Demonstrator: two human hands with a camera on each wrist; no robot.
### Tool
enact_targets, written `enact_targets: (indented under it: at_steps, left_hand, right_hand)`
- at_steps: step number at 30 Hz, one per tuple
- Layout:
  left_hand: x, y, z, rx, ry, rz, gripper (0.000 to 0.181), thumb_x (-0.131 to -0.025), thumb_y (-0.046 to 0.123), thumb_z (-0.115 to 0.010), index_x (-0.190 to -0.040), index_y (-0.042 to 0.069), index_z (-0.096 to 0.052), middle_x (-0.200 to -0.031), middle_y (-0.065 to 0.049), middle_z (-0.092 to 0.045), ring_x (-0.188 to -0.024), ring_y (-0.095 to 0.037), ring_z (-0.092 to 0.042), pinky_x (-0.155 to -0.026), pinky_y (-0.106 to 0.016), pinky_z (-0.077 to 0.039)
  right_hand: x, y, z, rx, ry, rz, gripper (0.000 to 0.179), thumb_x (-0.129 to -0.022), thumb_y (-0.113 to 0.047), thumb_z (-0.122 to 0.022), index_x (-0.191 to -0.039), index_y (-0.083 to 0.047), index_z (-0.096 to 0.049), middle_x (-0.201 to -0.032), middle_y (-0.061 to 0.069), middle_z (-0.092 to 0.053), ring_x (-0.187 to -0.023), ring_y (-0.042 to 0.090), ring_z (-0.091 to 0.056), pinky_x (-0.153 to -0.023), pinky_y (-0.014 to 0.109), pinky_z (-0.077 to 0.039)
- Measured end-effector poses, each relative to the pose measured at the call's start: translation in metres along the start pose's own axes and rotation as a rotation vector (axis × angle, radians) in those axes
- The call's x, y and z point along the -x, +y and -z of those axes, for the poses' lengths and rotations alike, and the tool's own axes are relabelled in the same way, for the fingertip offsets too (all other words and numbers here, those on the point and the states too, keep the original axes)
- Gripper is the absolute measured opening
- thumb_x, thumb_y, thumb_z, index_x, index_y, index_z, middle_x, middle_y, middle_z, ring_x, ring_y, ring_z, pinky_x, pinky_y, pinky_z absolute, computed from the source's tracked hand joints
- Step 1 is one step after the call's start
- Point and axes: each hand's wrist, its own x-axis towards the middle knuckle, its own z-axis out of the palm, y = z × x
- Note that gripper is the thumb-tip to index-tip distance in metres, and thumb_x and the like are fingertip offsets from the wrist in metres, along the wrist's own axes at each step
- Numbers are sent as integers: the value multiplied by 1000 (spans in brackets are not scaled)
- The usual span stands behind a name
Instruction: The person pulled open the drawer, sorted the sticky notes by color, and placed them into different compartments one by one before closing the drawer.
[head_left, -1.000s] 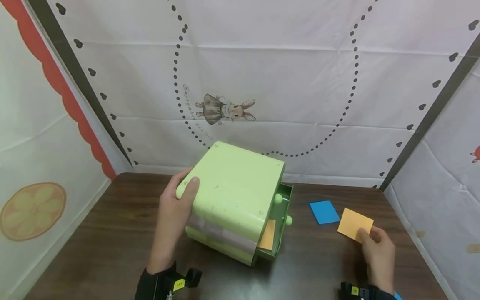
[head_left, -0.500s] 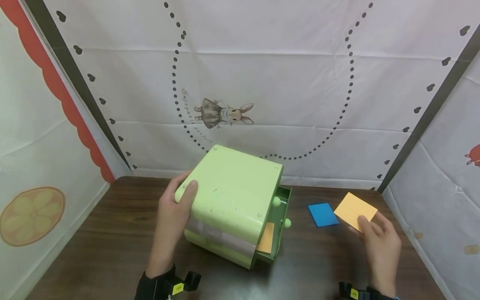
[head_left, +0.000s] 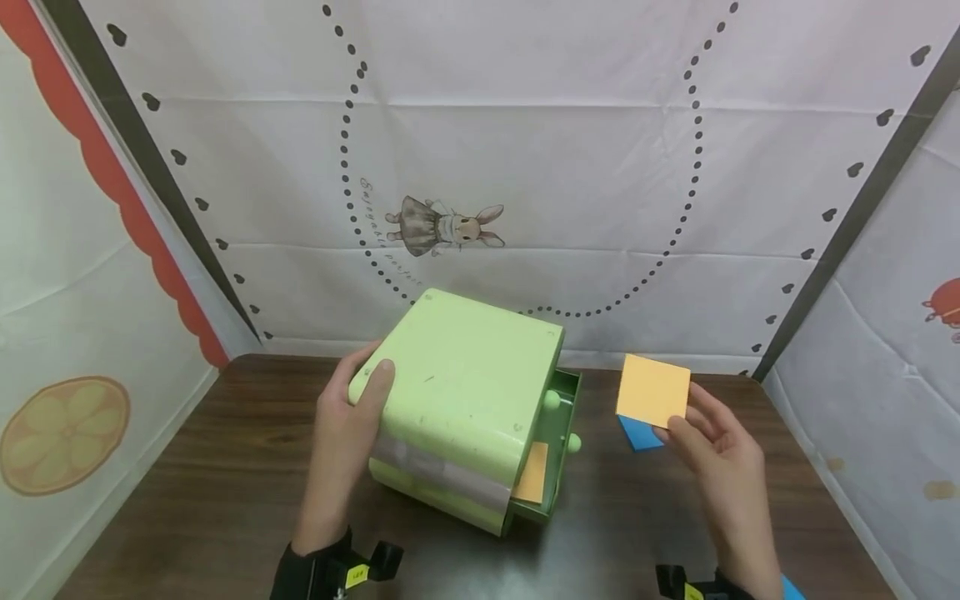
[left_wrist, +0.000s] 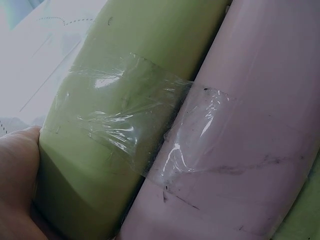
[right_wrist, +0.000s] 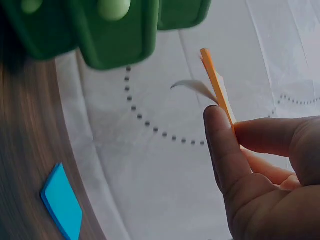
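My left hand (head_left: pixel 352 425) grips the left end of a light green drawer box (head_left: pixel 465 392), its thumb on the top and its other fingers hidden behind. In the left wrist view, clear tape (left_wrist: pixel 145 115) bridges the box's green and pinkish parts. An orange sticky note pad (head_left: pixel 652 390) is pinched between thumb and fingers of my right hand (head_left: pixel 716 454), above the table right of the box. Edge-on in the right wrist view, it has a pale sheet (right_wrist: pixel 195 87) curling away. An open green drawer (head_left: pixel 558 433) holds another orange pad (head_left: pixel 532 475).
A blue sticky note pad (head_left: pixel 639 433) lies on the brown table (head_left: pixel 600 533), partly covered from the head view by the raised orange pad. Another blue piece (head_left: pixel 791 588) shows beside the right wrist. Patterned white cloth (head_left: pixel 585 183) stands behind and at both sides.
My right hand has lifted the orange pad and moved it left, turning it more upright, so it now overlaps the blue pad in the head view. The left hand keeps its grip on the box.
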Motion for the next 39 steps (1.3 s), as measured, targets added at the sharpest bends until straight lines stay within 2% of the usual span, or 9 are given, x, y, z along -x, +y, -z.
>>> enact_targets:
  at_steps: [8,15,22,26,28,33,36,39]
  left_hand:
    - [-1,0,2,-9,-9,-1,55,-104,59,-60,-152,32,-59,-148,1,-55,-111,-21,-60,-89,-35,-51]
    - [1,-1,3,-3,-12,10,54,-104,59,-61,-151,32,-59,-146,1,-56,-108,-22,-61,-87,-33,-52]
    - [0,-1,3,-13,-13,6,53,-104,58,-61,-150,32,-60,-147,2,-56,-109,-21,-60,-88,-33,-51]
    - [0,0,2,-18,-14,5,53,-105,57,-61,-151,31,-60,-146,1,-57,-108,-21,-60,-87,-32,-51]
    - [0,0,2,-20,-12,3,53,-105,57,-61,-150,31,-60,-145,1,-57,-107,-21,-60,-87,-32,-51]
    - [0,1,2,-11,-7,-20,53,-105,57,-60,-151,30,-60,-146,1,-57,-107,-21,-60,-88,-32,-51]
    - [1,1,2,-5,-10,-34,53,-105,57,-60,-151,30,-60,-147,2,-56,-110,-20,-60,-90,-34,-50]
    - [2,0,3,-5,-16,-40,54,-106,57,-60,-151,29,-59,-149,3,-55,-114,-20,-60,-92,-35,-49]
  right_hand:
    - [8,-6,-9,-123,-31,32,55,-98,-13,-80,-148,-2,-60,-124,11,-71,-105,16,-75,-88,33,-58]
    - [15,-11,-16,-82,-78,12,51,-98,-17,-81,-144,0,-64,-120,6,-74,-102,16,-75,-88,33,-58]
    - [18,-10,-25,-29,-149,-2,49,-99,-22,-80,-141,0,-66,-125,13,-72,-103,18,-76,-88,35,-59]
    - [18,-7,-26,-71,-242,-14,48,-103,-20,-76,-144,2,-63,-127,13,-70,-105,20,-73,-91,37,-59]
    - [17,-6,-25,-130,-301,-33,47,-107,-18,-70,-148,2,-58,-127,13,-68,-107,21,-72,-92,38,-59]
    - [16,-6,-21,-282,-450,-81,50,-112,-13,-56,-157,6,-42,-144,14,-56,-120,24,-68,-96,46,-57]
    - [18,-5,-24,-267,-481,-93,50,-112,-9,-53,-159,5,-38,-140,17,-57,-115,27,-70,-94,49,-57]
    - [20,-5,-30,-235,-454,-118,47,-113,-6,-48,-158,1,-39,-132,18,-61,-107,29,-73,-93,48,-58]
